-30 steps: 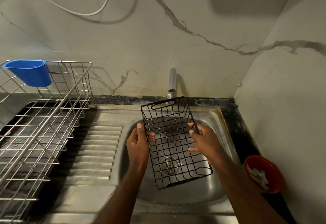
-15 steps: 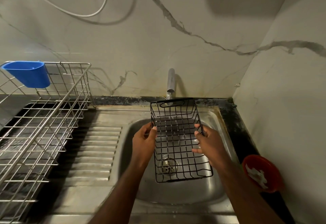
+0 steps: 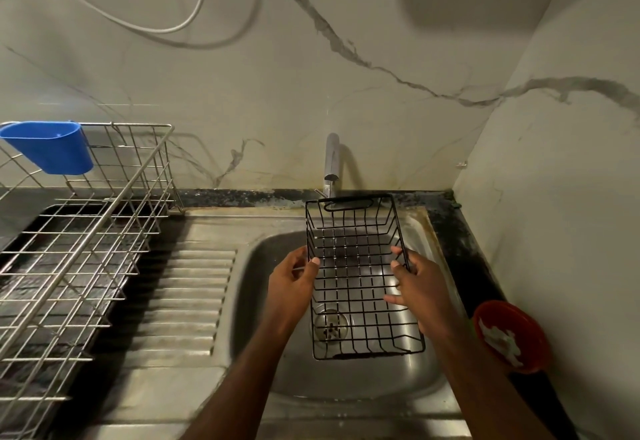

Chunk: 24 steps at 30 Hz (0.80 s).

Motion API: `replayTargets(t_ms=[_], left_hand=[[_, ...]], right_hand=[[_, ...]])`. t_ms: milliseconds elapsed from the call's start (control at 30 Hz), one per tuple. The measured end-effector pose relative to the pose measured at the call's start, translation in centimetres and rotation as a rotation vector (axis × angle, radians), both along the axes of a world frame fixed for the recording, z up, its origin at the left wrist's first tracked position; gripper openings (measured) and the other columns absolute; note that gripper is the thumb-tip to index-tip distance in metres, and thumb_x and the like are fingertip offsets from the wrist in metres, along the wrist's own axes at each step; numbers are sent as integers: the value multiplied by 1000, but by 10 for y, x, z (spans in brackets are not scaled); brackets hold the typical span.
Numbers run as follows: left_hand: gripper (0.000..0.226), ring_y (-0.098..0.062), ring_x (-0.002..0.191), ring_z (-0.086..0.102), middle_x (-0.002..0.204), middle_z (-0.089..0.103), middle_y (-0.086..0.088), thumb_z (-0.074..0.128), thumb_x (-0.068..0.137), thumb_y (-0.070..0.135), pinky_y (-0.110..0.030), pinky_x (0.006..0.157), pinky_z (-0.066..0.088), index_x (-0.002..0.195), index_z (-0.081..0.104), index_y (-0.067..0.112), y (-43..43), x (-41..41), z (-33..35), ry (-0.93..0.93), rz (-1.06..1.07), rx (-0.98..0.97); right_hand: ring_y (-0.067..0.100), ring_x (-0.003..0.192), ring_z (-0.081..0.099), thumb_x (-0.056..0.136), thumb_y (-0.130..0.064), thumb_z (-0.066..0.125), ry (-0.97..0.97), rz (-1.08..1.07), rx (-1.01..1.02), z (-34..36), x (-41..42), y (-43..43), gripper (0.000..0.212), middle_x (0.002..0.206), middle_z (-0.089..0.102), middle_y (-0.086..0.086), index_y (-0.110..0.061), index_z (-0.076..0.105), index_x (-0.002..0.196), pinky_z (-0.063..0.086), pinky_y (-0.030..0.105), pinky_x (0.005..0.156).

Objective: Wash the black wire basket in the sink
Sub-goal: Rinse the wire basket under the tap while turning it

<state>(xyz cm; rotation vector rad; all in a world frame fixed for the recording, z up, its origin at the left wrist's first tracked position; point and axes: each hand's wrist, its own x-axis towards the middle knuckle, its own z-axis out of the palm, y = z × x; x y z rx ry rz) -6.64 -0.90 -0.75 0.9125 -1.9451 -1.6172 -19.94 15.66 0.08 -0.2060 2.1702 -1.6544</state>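
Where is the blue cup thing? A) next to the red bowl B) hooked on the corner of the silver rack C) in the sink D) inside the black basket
B: the blue cup hangs on the top rim at the far corner of the silver rack, well left of the sink, the black basket and the red bowl.

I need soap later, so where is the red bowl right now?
In the head view the red bowl sits at the right, on the dark counter beside the sink, against the right wall and just past the right hand.
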Motion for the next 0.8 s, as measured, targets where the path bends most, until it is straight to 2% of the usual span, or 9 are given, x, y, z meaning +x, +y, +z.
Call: replayTargets(t_ms=[133, 267, 433, 633, 733, 800], left_hand=[[28, -2, 103, 63, 108, 67, 12, 61, 98, 28, -22, 85, 49, 125, 64, 24, 0, 1, -1, -19, -13, 3], [31, -3, 105, 62, 111, 67, 9, 62, 98, 31, -18, 81, 47, 128, 62, 24, 0, 1, -1, -46, -36, 21], [53, -10, 112, 59, 127, 61, 2, 63, 95, 43, -26, 89, 46, 142, 52, 21, 2, 1, -2, -109, -80, 38], [64, -15, 121, 55, 139, 56, -3, 63, 91, 52, -32, 95, 46, 147, 45, 24, 3, 1, -4, -130, -98, 100], [68, -16, 121, 54, 137, 56, -4, 62, 91, 52, -38, 102, 46, 149, 42, 22, 5, 0, -3, -125, -107, 140], [69, -17, 119, 56, 135, 58, -5, 62, 90, 53, -40, 103, 47, 148, 42, 22, 6, -1, -2, -113, -111, 162]], right_hand=[[14, 86, 54, 97, -15, 56, -11, -14, -20, -2, 0, 0, 34, 98, 52, 1, -28, 61, 128, 61, 36, 60], [15, 87, 55, 98, -14, 56, -21, -30, -48, -1, -2, 1, 32, 106, 54, 6, -24, 61, 127, 61, 38, 62], [15, 86, 56, 98, -13, 54, -23, -43, -62, -1, -3, 1, 32, 111, 54, 10, -24, 61, 127, 61, 38, 62], [14, 82, 53, 98, -13, 55, -68, -54, -114, -4, -4, 3, 31, 111, 50, 11, -21, 62, 127, 60, 37, 60], [20, 89, 56, 98, -13, 55, -80, -69, -117, -4, -4, 2, 29, 118, 51, 13, -23, 63, 124, 60, 35, 59], [28, 101, 58, 98, -13, 56, -96, -80, -116, -4, -4, 3, 29, 127, 51, 16, -23, 62, 124, 60, 36, 59]])
